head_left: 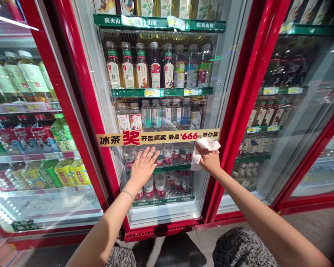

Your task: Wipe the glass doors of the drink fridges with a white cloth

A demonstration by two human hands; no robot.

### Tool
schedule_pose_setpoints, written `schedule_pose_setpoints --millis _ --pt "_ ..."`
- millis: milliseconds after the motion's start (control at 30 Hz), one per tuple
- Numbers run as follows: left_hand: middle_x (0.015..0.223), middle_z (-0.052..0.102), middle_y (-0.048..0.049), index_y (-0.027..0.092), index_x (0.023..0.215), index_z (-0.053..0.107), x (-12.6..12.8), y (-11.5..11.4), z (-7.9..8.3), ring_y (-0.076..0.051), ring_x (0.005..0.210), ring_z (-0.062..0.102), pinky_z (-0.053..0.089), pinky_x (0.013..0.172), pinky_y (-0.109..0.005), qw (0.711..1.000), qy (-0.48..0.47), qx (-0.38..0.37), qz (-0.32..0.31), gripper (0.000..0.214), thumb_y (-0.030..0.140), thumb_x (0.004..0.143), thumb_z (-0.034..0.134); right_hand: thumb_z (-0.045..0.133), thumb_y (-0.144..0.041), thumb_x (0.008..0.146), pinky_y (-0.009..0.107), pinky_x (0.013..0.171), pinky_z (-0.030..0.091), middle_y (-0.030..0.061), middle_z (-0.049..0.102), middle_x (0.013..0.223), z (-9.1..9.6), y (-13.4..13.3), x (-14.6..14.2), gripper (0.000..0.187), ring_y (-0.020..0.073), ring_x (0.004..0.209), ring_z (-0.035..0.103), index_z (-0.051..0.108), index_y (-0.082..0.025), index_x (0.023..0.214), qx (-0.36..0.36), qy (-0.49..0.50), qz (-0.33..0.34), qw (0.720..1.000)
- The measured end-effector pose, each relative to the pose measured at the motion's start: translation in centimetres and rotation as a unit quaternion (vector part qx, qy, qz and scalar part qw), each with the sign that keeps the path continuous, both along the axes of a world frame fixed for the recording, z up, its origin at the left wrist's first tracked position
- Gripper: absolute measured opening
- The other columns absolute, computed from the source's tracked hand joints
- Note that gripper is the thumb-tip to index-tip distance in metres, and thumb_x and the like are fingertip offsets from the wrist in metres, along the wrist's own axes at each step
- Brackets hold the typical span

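Observation:
My right hand (pixel 210 158) grips a crumpled white cloth (pixel 207 144) against the glass door, over the right end of a yellow strip sticker (pixel 156 137) with red and black lettering. Below the sticker's left half, my left hand (pixel 145 163) lies on the glass with its fingers spread and nothing in it. A thin band (pixel 128 194) circles the left wrist. Behind the glass, rows of bottled drinks (pixel 155 70) stand on green-edged shelves.
Red door frames (pixel 236 100) border the glass on both sides. More drink cabinets stand left and right, with tea bottles (pixel 30 72) at left. Beneath my arms, my knees in patterned cloth (pixel 239 244) are close to the cabinet's red base (pixel 164 230).

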State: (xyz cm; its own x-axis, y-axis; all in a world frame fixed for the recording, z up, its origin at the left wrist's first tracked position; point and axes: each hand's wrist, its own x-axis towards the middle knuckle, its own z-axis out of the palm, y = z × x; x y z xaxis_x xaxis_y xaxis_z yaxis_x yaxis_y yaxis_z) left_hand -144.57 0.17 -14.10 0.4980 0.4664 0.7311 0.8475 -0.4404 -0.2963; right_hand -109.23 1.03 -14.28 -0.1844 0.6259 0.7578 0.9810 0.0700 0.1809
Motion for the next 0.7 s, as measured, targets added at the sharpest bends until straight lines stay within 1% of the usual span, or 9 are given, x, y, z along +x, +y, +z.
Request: schedule_pose_setpoints --millis 67,100,167,233,300,400,433,600,700 --pt "0.168 0.026 -0.0053 0.032 0.163 0.015 0.0 -0.1 -0.2 -0.026 0.157 0.022 0.015 0.13 -0.053 1.0 -0.006 0.005 0.006 0.071 0.038 0.102 0.052 0.041 -0.031 0.094 0.053 0.102 0.032 0.0192 0.066 0.132 0.5 0.3 -1.6 0.057 0.0398 0.121 0.05 0.055 -0.018 0.149 0.06 0.043 -0.033 0.997" --pt "0.168 0.026 -0.0059 0.032 0.163 0.016 0.0 -0.1 -0.2 -0.027 0.157 0.023 0.016 0.129 -0.053 1.0 -0.01 0.008 0.01 0.071 0.037 0.101 0.052 0.042 -0.032 0.094 0.053 0.1 0.032 0.0191 0.066 0.131 0.7 0.4 -2.5 0.056 0.04 0.119 0.05 0.057 -0.019 0.147 0.058 0.034 -0.02 0.998" --pt "0.168 0.027 -0.0058 0.031 0.163 0.017 0.0 -0.5 -0.1 -0.028 0.157 0.025 0.018 0.129 -0.053 1.0 -0.011 0.013 0.013 0.071 0.035 0.101 0.052 0.047 -0.034 0.094 0.048 0.094 0.033 0.0156 0.074 0.109 0.7 0.4 -3.9 0.046 0.0347 0.105 0.055 0.07 -0.022 0.132 -0.001 -0.04 0.064 0.997" --pt "0.167 0.029 -0.0045 0.03 0.163 0.019 -0.6 -0.9 -0.1 -0.027 0.156 0.027 0.02 0.129 -0.052 1.0 -0.006 0.016 0.012 0.07 0.033 0.101 0.051 0.052 -0.035 0.094 0.042 0.088 0.032 0.0101 0.075 0.083 0.8 0.2 -4.6 0.033 0.0269 0.088 0.057 0.08 -0.025 0.108 -0.062 -0.123 0.155 0.978" --pt "0.167 0.032 -0.0038 0.029 0.163 0.021 -1.7 -1.4 -0.3 -0.027 0.155 0.029 0.022 0.128 -0.051 1.0 -0.004 0.022 0.013 0.068 0.03 0.102 0.05 0.054 -0.035 0.094 0.04 0.085 0.031 0.0084 0.073 0.075 1.1 -0.1 -5.1 0.03 0.0244 0.083 0.057 0.082 -0.025 0.099 -0.055 -0.136 0.163 0.976" --pt "0.164 0.038 -0.0056 0.028 0.162 0.026 -3.6 -1.8 -1.1 -0.03 0.153 0.032 0.025 0.127 -0.051 0.999 -0.02 0.031 0.018 0.067 0.028 0.1 0.052 0.05 -0.033 0.096 0.041 0.087 0.03 0.0115 0.076 0.097 2.1 -0.3 -6.7 0.036 0.0278 0.093 0.058 0.076 -0.023 0.118 0.014 -0.074 0.085 0.994" --pt "0.163 0.04 -0.0066 0.027 0.162 0.027 -4.1 -1.9 -1.4 -0.03 0.153 0.034 0.027 0.126 -0.052 0.999 -0.028 0.034 0.019 0.067 0.027 0.1 0.053 0.049 -0.033 0.097 0.041 0.087 0.03 0.0118 0.076 0.102 2.4 -0.2 -7.6 0.037 0.0283 0.095 0.057 0.074 -0.023 0.122 0.018 -0.073 0.087 0.993" --pt "0.159 0.045 -0.0093 0.026 0.161 0.031 -6.5 -2.4 -2.0 -0.031 0.149 0.04 0.032 0.124 -0.051 0.996 -0.064 0.048 0.041 0.068 0.022 0.098 0.055 0.056 -0.035 0.097 0.04 0.089 0.03 0.0056 0.076 0.088 3.8 0.9 -12.0 0.027 0.0224 0.089 0.058 0.077 -0.027 0.111 -0.044 -0.216 0.269 0.938" --pt "0.157 0.049 -0.0091 0.028 0.161 0.031 -8.0 -2.6 -1.9 -0.03 0.147 0.044 0.035 0.122 -0.05 0.994 -0.077 0.058 0.047 0.068 0.019 0.097 0.055 0.054 -0.033 0.098 0.042 0.09 0.029 0.007 0.076 0.088 4.1 1.5 -14.2 0.027 0.0236 0.091 0.059 0.076 -0.025 0.111 0.021 -0.163 0.23 0.959"
